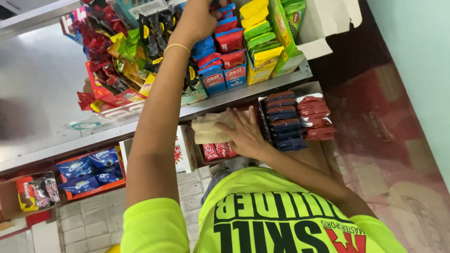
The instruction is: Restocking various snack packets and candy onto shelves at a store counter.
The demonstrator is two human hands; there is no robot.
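My left hand [199, 18] reaches up among blue snack packets [206, 47], fingers hidden so I cannot tell their state, while my right hand [243, 133] presses spread fingers on a tan cardboard flap [208, 129].

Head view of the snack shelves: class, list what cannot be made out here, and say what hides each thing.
- Left hand: its fingers run past the top edge, so what they grip is unseen.
- Red packets in the lower box: mostly covered by the tan cardboard flap and the right hand.
- Floor below: hidden by the yellow-green shirt.
- Far left shelf top: blurred glare.
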